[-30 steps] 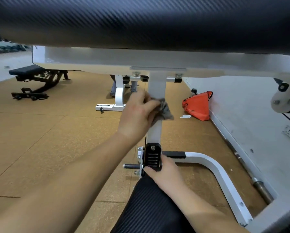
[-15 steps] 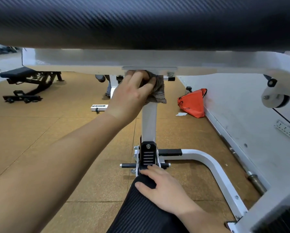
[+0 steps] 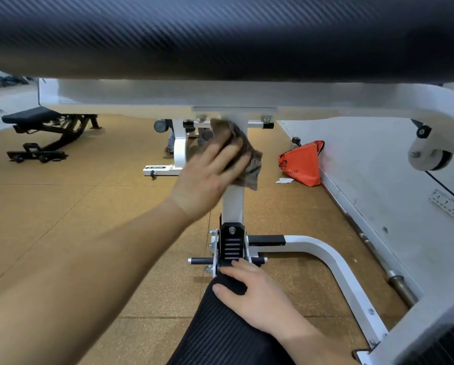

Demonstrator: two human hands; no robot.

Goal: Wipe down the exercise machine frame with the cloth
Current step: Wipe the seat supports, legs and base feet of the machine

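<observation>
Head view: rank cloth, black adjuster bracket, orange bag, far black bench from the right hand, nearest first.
1. Black adjuster bracket: just ahead of the right hand.
2. Cloth: up the post.
3. Orange bag: by the right wall.
4. Black bench: far left.

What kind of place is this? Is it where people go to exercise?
Most likely a gym. There's a black weight bench, a white exercise machine frame with thick black padding, and a metal barbell lying by the wall.
</observation>
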